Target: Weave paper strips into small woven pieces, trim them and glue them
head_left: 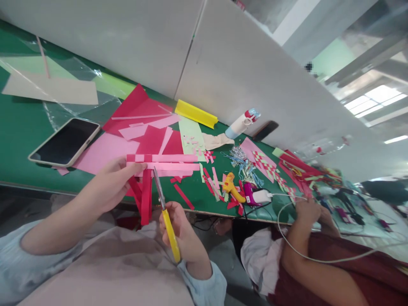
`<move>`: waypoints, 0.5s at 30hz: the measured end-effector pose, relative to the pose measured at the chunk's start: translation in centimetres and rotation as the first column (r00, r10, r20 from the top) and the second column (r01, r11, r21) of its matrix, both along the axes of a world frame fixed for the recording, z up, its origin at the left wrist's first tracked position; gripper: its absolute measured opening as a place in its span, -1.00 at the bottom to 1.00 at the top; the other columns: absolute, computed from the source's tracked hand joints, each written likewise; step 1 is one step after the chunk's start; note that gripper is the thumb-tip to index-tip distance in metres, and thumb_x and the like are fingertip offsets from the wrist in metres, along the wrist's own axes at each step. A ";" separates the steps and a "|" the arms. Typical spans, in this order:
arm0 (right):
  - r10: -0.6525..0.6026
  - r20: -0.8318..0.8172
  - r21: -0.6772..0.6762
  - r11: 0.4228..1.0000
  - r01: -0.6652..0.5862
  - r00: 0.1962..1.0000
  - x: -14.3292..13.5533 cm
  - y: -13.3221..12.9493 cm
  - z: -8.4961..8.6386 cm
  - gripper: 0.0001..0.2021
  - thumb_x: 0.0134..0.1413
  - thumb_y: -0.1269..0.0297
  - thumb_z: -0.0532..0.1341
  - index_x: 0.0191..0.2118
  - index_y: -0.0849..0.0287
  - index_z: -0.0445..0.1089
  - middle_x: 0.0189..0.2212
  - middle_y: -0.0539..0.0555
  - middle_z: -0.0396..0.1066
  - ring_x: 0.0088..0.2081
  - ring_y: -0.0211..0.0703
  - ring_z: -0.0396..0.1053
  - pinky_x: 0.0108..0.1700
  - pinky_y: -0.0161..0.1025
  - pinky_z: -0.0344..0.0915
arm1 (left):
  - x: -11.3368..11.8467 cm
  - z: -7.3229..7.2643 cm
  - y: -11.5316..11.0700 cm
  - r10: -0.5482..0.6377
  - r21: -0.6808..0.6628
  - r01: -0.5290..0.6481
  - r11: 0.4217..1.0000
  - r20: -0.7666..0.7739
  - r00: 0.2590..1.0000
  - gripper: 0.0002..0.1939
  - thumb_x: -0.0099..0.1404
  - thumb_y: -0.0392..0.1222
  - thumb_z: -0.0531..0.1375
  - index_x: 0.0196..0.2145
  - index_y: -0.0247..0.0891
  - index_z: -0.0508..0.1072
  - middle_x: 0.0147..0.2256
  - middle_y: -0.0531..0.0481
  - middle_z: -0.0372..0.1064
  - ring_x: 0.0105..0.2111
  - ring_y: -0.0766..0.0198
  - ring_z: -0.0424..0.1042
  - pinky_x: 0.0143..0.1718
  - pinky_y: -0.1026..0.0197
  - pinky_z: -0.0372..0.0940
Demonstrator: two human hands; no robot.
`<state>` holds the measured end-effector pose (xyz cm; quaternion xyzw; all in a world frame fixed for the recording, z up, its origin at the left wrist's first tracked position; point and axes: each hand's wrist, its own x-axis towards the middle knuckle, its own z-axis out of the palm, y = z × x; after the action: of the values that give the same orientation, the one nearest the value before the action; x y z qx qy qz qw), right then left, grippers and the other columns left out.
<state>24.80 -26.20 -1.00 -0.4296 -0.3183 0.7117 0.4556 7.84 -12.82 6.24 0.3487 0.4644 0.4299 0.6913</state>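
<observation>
My left hand (116,180) pinches a piece of woven paper strips (174,159) at its left end. Its pink strips stretch out to the right, and red strips (146,199) hang down below the fingers. In my right hand (181,231) is a pair of scissors (168,231) with yellow handles. The metal blades point up and touch or nearly touch the pink strips just right of my left fingers; whether paper lies between them I cannot tell. Behind the weave lie red paper (137,112) and pink paper (102,151) sheets on the green table (19,127).
A phone (65,142) lies at left by plastic-wrapped paper. A yellow folded strip (196,114), a bottle (240,124) and another phone (265,130) are along the partition. Right of me are an orange glue gun (232,187), paper scraps, a white cable and a co-worker's hands (309,210).
</observation>
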 end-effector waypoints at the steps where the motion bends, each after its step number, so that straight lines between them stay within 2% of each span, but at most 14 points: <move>1: 0.001 0.000 0.012 1.000 -0.001 1.000 0.1 0.0 0.0 -0.34 -0.23 0.29 0.50 -0.03 -0.01 0.14 -0.23 -0.05 0.19 -0.45 -0.42 0.18 -0.53 -0.44 0.11 | 0.0 0.1 -0.1 -0.006 -0.002 0.006 1.000 -0.002 1.000 -0.71 -0.14 -0.11 0.44 -0.54 -0.30 0.46 -0.57 0.07 0.41 -0.60 0.32 0.39 -0.64 0.31 0.35; 9: -0.011 0.115 0.108 0.994 -0.002 0.993 0.3 0.0 0.2 -0.33 -0.19 0.32 0.49 0.00 -0.01 0.12 -0.23 -0.04 0.17 -0.41 -0.34 0.13 -0.47 -0.40 0.11 | 0.2 0.2 -0.5 -0.040 -0.006 0.040 0.999 -0.009 0.999 -0.70 -0.15 -0.09 0.45 -0.53 -0.27 0.47 -0.56 0.07 0.42 -0.60 0.27 0.42 -0.66 0.28 0.37; 15: -0.006 0.087 0.113 0.994 -0.004 0.996 0.1 -0.1 -0.3 -0.45 0.01 0.12 0.43 0.03 0.01 0.16 -0.20 -0.01 0.18 -0.34 -0.30 0.16 -0.35 -0.35 0.19 | 0.4 0.2 -0.7 -0.073 0.047 0.072 0.996 0.014 0.997 -0.73 -0.06 -0.09 0.45 -0.51 -0.26 0.48 -0.58 0.09 0.43 -0.63 0.33 0.40 -0.66 0.33 0.34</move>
<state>24.93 -26.32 -1.31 -0.4342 -0.3774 0.6727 0.4653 8.25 -13.51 6.44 0.3779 0.4357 0.4181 0.7018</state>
